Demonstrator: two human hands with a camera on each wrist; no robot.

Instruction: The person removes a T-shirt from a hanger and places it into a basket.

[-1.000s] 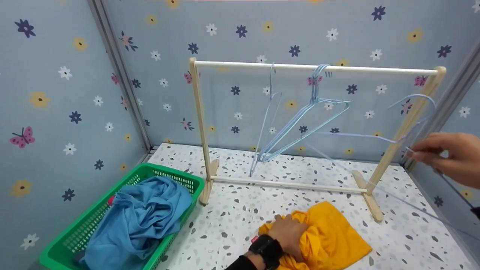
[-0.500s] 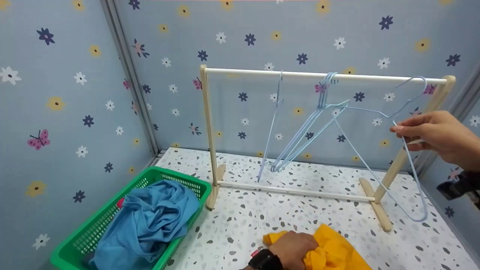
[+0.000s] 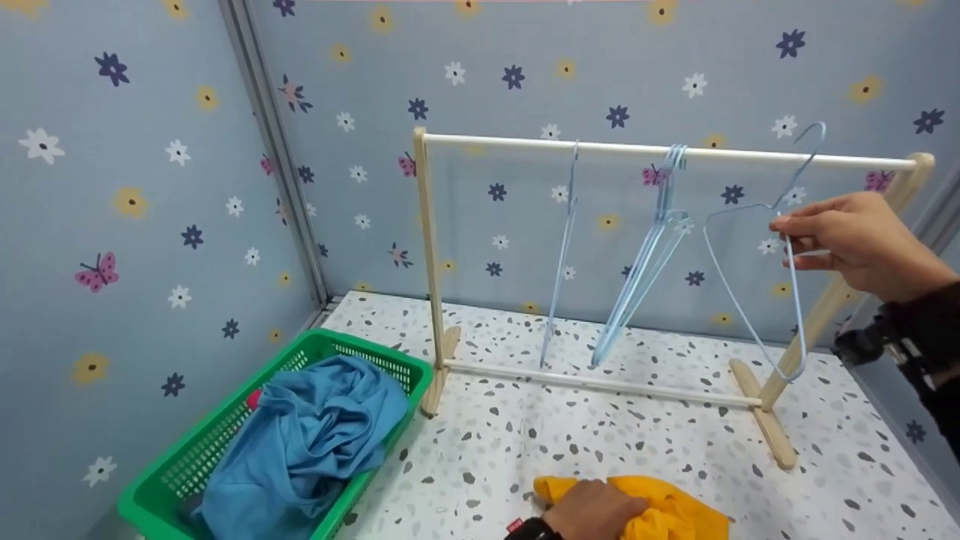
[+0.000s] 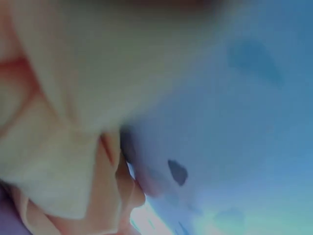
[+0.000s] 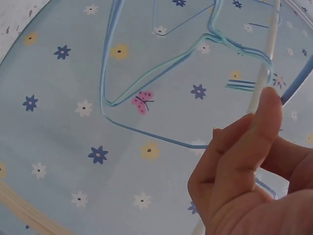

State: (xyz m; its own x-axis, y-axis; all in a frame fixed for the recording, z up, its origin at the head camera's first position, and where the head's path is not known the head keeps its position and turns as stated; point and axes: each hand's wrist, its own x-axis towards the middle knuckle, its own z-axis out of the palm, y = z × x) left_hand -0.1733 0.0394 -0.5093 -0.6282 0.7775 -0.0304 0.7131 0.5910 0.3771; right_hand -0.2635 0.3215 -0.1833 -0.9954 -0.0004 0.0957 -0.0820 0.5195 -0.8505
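My right hand (image 3: 862, 236) pinches a light blue wire hanger (image 3: 797, 300) by its shoulder, close to the neck. The hook stands above the rack's top rail (image 3: 742, 155) in the head view; whether it touches the rail, I cannot tell. Fingers and thumb of that hand also show in the right wrist view, with more hangers (image 5: 146, 78) behind. Low in the head view, my left hand (image 3: 592, 510) grips a bunched yellow cloth (image 3: 671, 506), its fingers partly hidden. Close, blurred folds of the cloth (image 4: 58, 166) fill much of the left wrist view.
A wooden rack (image 3: 431, 247) stands on the speckled table (image 3: 480, 450). One hanger (image 3: 559, 277) hangs alone on its rail, and a cluster of hangers (image 3: 637, 277) hangs near the middle. The green basket (image 3: 165, 465) at the left holds blue cloth (image 3: 315, 435).
My right hand has brought the hanger left and upward, its hook now over the rail's height. The hanging hangers have turned. My left hand stays at the yellow cloth, which appears lower in view.
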